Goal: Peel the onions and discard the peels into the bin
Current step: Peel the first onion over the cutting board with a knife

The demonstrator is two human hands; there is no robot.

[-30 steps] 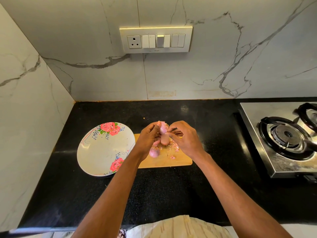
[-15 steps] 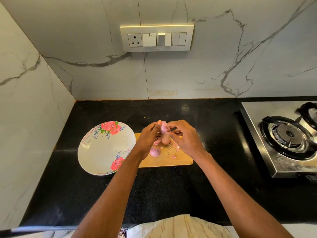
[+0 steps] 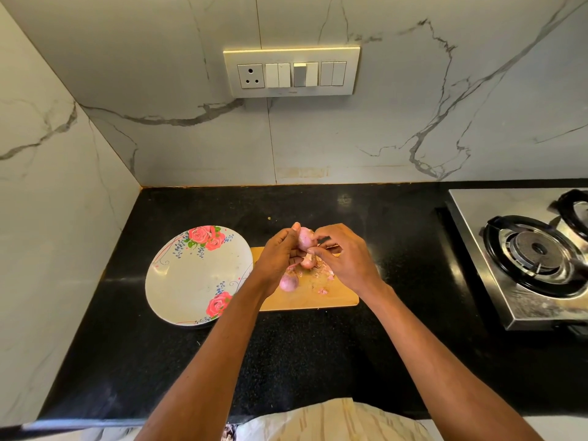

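Two hands meet above the far end of a wooden cutting board (image 3: 305,297). The left hand (image 3: 278,259) curls its fingers round a small pink onion (image 3: 304,238), thumb up along its left side. The right hand (image 3: 345,261) pinches at the right side of that onion with fingertips (image 3: 313,241) drawn narrow, touching its skin. Just under the two hands sits a second onion (image 3: 308,261), partly hidden by them; whether either hand touches it cannot be told. A third onion (image 3: 289,281) lies on the board, just beside the left wrist. Small peel scraps (image 3: 323,291) are scattered on the board below the right hand.

To the left of the left hand, a flowered plate (image 3: 191,275) rests on the black counter (image 3: 302,351), its right rim reaching the board's left edge. Well to the right of the right hand stands a steel gas stove (image 3: 521,259), and a bare strip of counter separates it from the board's right edge. Beyond the hands, open counter runs to the marble back wall (image 3: 397,138), where a switch panel (image 3: 291,71) is mounted. Nearer than the hands, a broad stretch of counter lies under both forearms, ending at the front edge by a pale striped garment (image 3: 324,421). A marble side wall (image 3: 38,218) closes the counter's left edge past the plate. No bin shows in view.
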